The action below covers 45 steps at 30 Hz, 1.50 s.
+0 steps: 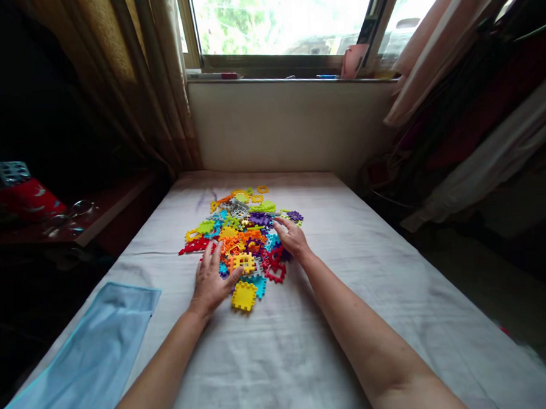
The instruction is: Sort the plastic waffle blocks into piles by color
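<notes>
While reaching in from both sides, holds the left grip [213, 279] open and low at the near left of a heap of plastic pieces [256, 234]. Spreads the fingers by the red and orange ones, with the thumb beside a yellow window piece [244, 263]; perhaps steadies that edge, without any firm clasp in view. Sets the right grip [292, 235] at the right side, also open, with fingertips near some purple toothed pieces [261, 218]; cannot tell about contact there. Likely brackets the heap like this to limit sliding over the white sheet [281, 363].

At the near end, shows a yellow square [244, 296] flat on the sheet, next to a partly covered light blue piece [257, 284]. Gets in the way mostly through overlap, with some shapes buried and others hidden behind the fingers.

Off to the left, has a pale blue cloth [101, 341], well apart from the heap. Beyond that, shows glasses [81, 207] and a red item [30, 199] on a dark side shelf [112, 204]. Straight ahead, meets a wall [269, 125], then a sill with a blue pen [327, 76] and a pink cup [352, 63].
</notes>
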{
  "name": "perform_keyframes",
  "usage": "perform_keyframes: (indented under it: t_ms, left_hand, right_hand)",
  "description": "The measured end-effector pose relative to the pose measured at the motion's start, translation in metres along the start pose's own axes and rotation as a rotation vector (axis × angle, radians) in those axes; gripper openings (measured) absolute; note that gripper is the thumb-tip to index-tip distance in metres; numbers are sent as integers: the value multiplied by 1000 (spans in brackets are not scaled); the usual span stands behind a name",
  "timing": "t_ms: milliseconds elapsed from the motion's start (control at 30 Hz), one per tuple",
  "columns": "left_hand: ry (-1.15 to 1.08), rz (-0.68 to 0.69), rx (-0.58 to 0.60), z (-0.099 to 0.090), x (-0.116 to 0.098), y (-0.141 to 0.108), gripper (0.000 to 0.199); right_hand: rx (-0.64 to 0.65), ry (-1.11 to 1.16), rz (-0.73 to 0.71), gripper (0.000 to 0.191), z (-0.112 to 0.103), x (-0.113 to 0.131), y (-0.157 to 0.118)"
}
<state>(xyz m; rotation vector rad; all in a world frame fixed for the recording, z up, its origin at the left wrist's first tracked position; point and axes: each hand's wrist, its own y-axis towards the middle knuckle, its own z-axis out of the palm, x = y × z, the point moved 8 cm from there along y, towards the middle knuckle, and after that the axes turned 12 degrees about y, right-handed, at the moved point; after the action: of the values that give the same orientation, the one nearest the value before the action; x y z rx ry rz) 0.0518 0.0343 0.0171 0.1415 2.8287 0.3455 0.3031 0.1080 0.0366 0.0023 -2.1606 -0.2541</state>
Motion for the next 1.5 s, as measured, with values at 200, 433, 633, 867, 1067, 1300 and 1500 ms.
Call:
perform_keyframes:
  t_ms: [200, 433, 633, 867, 1067, 1300, 1500]
  left_hand:
    - [201, -243, -103, -31, 73, 28, 73]
    - [259, -367, 104, -4, 82, 83, 79]
    - [140, -165, 45, 21, 27, 101, 71]
    - [134, 208, 129, 7, -10, 13, 77]
    - [247, 332, 127, 0, -24, -22, 71]
    - [201, 272, -84, -13, -25, -29, 61]
    - [63, 513, 35, 1, -51, -45, 47]
  right_hand:
    - [-241, -244, 215, 50, -69, -50, 15]
    - [-141, -376, 359, 56, -48, -72, 41]
    - [26, -212, 82, 51, 17, -33, 49]
    - [139, -158, -406, 58, 4, 25, -36]
    - [330, -355, -479, 48, 15, 35, -78]
    - [-46, -409, -301, 43, -12, 3, -84]
    - [-160, -264, -221, 36, -25, -24, -98]
